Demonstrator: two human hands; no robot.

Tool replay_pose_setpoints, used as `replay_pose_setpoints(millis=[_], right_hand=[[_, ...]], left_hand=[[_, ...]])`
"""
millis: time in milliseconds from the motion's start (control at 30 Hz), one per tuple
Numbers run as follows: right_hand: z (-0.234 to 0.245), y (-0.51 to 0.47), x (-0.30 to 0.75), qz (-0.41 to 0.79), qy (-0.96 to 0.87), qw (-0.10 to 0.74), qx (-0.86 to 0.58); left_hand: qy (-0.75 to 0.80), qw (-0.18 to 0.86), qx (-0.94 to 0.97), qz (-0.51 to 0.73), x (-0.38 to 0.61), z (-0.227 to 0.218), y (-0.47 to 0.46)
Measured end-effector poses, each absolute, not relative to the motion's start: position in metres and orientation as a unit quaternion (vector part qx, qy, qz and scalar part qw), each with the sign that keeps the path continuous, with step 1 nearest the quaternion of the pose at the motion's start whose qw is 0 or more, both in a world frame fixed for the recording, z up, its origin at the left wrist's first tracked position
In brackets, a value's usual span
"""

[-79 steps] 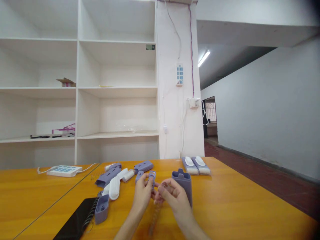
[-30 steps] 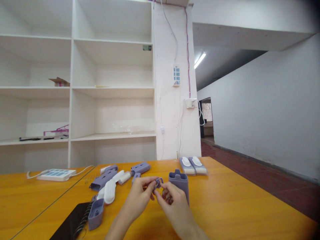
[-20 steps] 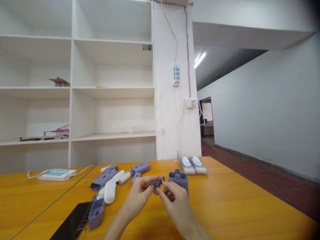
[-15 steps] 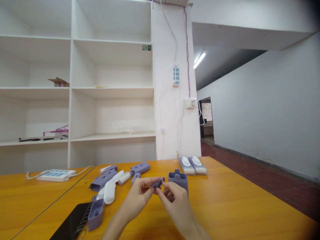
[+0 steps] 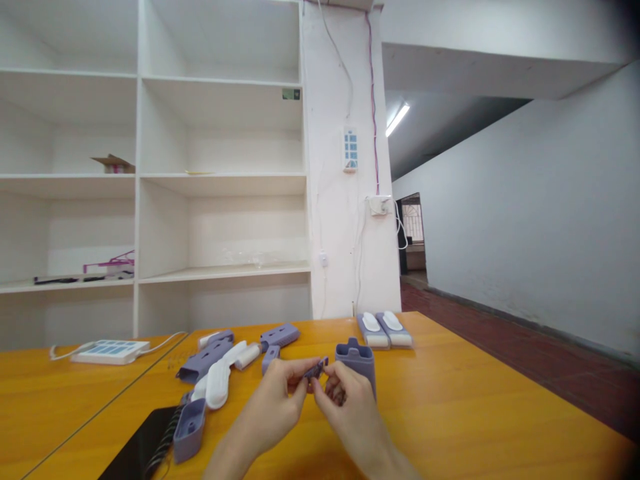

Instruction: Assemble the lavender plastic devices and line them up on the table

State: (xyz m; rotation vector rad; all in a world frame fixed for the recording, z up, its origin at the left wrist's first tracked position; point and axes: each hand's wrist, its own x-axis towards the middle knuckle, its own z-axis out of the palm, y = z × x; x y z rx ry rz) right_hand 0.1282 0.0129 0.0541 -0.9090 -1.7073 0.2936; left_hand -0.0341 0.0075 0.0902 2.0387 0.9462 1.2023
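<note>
At the lower left of the frame, a white power strip (image 5: 111, 352) was laid on the bench (image 5: 480, 400), with an open purple cup (image 5: 188, 440) nearer the bottom edge. At lower centre, a small purple piece (image 5: 314, 370) was pinched by the left hand (image 5: 275, 403) — its right end held by fingertips of the right hand (image 5: 354, 407). A tall purple casing (image 5: 357, 363) was stood just behind; two purple-and-white units (image 5: 384, 339) were placed farther right.
</note>
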Motion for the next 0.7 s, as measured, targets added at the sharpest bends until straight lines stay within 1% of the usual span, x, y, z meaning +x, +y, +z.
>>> replay_pose_setpoints(millis=[100,200,367,533,700], right_hand=[[0.055,0.008,0.124,0.126,-0.733,0.552,-0.378],[0.049,-0.001,0.114,0.136,-0.751,0.528,-0.372],[0.031,-0.015,0.093,0.15,-0.807,0.451,-0.35],[0.031,-0.018,0.09,0.148,-0.799,0.437,-0.385],[0.032,-0.018,0.097,0.126,-0.819,0.386,-0.405]], left_hand=[[0.369,0.275,0.747,0.481,-0.037,0.082,-0.002],[0.386,0.266,0.708,0.528,-0.049,0.066,-0.02],[0.396,0.319,0.694,0.509,-0.07,0.055,-0.053],[0.396,0.38,0.65,0.526,-0.065,0.053,-0.05],[0.379,0.4,0.648,0.526,-0.062,0.031,-0.04]])
